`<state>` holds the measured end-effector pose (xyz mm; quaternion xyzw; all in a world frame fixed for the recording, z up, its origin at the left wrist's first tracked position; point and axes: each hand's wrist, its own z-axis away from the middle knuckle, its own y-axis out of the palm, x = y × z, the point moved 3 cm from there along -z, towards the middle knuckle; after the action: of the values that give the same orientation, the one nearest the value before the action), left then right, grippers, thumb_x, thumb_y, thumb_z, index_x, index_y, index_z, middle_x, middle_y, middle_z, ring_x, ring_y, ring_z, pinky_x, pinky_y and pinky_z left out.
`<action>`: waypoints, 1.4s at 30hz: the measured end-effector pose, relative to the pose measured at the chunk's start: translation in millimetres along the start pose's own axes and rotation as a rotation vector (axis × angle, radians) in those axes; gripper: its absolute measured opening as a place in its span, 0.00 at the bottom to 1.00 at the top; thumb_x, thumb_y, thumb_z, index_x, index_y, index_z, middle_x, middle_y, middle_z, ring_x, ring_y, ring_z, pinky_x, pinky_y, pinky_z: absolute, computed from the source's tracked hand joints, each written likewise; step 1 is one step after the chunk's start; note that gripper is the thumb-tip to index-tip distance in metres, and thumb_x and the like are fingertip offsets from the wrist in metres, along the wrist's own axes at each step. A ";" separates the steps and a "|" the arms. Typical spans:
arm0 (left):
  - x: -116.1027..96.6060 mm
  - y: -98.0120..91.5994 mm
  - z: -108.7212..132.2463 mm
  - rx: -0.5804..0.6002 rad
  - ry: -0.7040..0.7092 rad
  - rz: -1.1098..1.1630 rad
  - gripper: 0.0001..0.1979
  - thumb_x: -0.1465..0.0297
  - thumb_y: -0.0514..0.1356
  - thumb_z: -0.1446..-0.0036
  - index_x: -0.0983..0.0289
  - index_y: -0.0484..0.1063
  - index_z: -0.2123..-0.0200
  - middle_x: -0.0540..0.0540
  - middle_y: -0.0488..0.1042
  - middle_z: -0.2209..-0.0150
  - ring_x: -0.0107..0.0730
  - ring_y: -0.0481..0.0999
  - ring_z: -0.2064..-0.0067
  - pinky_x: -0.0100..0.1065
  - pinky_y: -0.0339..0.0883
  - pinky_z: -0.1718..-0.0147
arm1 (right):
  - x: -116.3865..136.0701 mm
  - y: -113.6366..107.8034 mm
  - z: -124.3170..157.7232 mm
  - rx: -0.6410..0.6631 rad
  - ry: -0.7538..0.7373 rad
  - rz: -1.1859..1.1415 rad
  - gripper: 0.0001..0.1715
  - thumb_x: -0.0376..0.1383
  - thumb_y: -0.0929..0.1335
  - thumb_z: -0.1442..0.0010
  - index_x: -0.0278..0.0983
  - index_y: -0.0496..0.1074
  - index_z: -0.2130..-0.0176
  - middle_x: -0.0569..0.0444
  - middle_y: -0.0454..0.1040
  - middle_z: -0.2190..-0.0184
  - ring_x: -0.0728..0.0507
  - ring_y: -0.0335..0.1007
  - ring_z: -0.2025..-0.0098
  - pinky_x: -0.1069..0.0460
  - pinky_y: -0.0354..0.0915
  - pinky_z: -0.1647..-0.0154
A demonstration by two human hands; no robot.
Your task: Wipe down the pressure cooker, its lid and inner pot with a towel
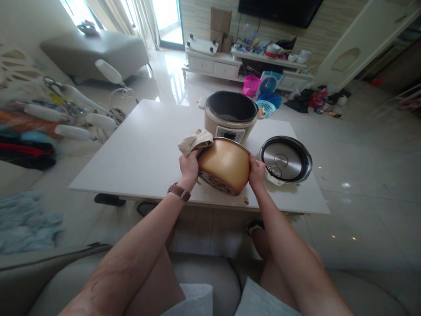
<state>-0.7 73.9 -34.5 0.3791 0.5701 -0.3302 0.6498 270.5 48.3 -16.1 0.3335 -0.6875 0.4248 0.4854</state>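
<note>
Between my hands a gold-coloured inner pot [225, 164] is held tilted over the near edge of the white table, its underside partly showing. My left hand [190, 166] grips the pot's left side and also has a beige cloth [196, 141] bunched at the rim. On the right side of the pot, my right hand [256, 172] is closed on its wall. Just behind stands a pressure cooker body [212, 120] with a dark, open interior and a front panel. Its round lid [285, 159] lies upside down to the right of my right hand.
The white table [138, 149] extends to the left of the cooker. A small brown item [246, 200] lies at its near edge. Beyond are a pink basket [251, 85], a light-blue basket [265, 108] and a cluttered TV cabinet [213, 66]. A lamp [108, 71] stands at left.
</note>
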 end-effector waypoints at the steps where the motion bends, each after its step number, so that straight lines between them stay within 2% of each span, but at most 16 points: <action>1: 0.1 -0.1 0.0 -0.003 0.003 0.003 0.24 0.59 0.66 0.45 0.62 0.83 0.48 0.58 0.85 0.49 0.53 0.82 0.42 0.46 0.76 0.42 | 0.0 -0.1 -0.2 -0.001 0.000 0.004 0.44 0.76 0.65 0.46 0.44 0.50 0.81 0.62 0.47 0.82 0.51 0.42 0.75 0.50 0.41 0.75; 19: -5.4 -1.6 2.3 -0.001 0.039 -0.062 0.22 0.58 0.66 0.44 0.62 0.84 0.49 0.59 0.85 0.49 0.52 0.81 0.42 0.45 0.74 0.42 | 0.2 0.5 0.1 0.000 -0.023 0.032 0.44 0.76 0.63 0.44 0.44 0.52 0.80 0.62 0.48 0.81 0.50 0.43 0.74 0.50 0.43 0.74; 29: -32.7 -1.9 18.1 0.014 0.176 -0.206 0.14 0.60 0.68 0.45 0.62 0.85 0.60 0.61 0.86 0.53 0.55 0.82 0.44 0.46 0.71 0.40 | -5.9 5.0 1.2 0.006 -0.080 0.032 0.43 0.75 0.61 0.40 0.44 0.53 0.79 0.61 0.51 0.80 0.49 0.45 0.74 0.50 0.44 0.73; 31: -38.0 -2.2 21.3 0.043 0.228 -0.245 0.14 0.62 0.69 0.46 0.62 0.85 0.59 0.61 0.86 0.54 0.55 0.82 0.45 0.47 0.71 0.40 | -3.9 6.1 2.7 0.011 -0.083 0.045 0.42 0.75 0.60 0.39 0.44 0.53 0.78 0.61 0.51 0.80 0.48 0.45 0.73 0.50 0.45 0.73; 38: -54.3 0.4 33.0 0.295 0.498 -0.270 0.20 0.66 0.71 0.47 0.58 0.85 0.49 0.58 0.83 0.44 0.54 0.76 0.35 0.49 0.63 0.29 | 19.3 6.1 6.2 -0.035 -0.135 0.103 0.35 0.66 0.62 0.35 0.42 0.60 0.76 0.61 0.54 0.79 0.47 0.51 0.72 0.50 0.48 0.70; 42: -57.0 2.5 37.0 0.344 0.582 -0.302 0.19 0.64 0.70 0.43 0.58 0.85 0.48 0.58 0.83 0.42 0.53 0.76 0.35 0.50 0.63 0.29 | 25.7 5.0 7.4 -0.029 -0.100 0.090 0.36 0.64 0.66 0.36 0.42 0.56 0.78 0.61 0.50 0.80 0.49 0.45 0.74 0.49 0.43 0.73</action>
<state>12.1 42.8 24.6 0.4723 0.7169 -0.3918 0.3309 255.4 42.5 5.8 0.3160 -0.7313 0.4191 0.4356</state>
